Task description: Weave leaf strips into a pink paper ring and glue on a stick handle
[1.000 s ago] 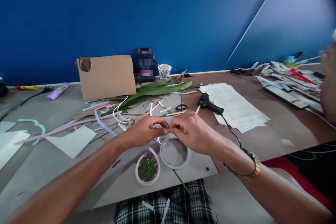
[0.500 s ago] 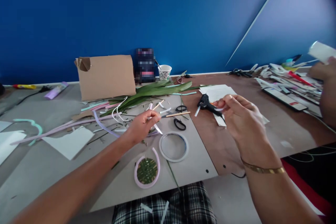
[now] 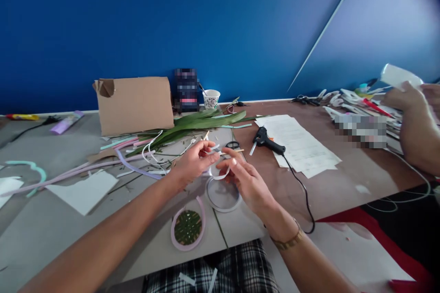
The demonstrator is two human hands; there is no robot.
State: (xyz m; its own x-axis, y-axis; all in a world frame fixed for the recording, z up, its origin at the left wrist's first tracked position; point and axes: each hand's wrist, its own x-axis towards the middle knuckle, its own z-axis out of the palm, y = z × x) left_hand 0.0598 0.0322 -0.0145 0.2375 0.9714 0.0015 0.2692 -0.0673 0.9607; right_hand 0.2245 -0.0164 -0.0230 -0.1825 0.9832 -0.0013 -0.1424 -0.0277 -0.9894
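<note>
My left hand (image 3: 196, 162) is closed, thumb against fingertips, on a narrow white strip. Close beside it my right hand (image 3: 248, 185) pinches a white strip (image 3: 222, 176) that curves between the two hands. I cannot tell whether it is one strip or two. Right below the hands lies a clear round ring (image 3: 223, 208). Nearer the table edge sits a woven green disc (image 3: 187, 228) with a pale pink foam strip (image 3: 173, 237) around it. Scissors (image 3: 233, 145) show partly behind my hands, along with a thin wooden stick (image 3: 238, 150).
A black glue gun (image 3: 271, 143) rests beside paper sheets (image 3: 302, 149), its cord trailing off the front edge. Long green leaves (image 3: 202, 121) lie before a cardboard box (image 3: 135, 105) and a paper cup (image 3: 211, 99). At right, another person's hands (image 3: 409, 100) hold a white object.
My right hand has moved left, away from the glue gun, to meet my left hand. The view has turned slightly right. The other person's hands have come further into view.
</note>
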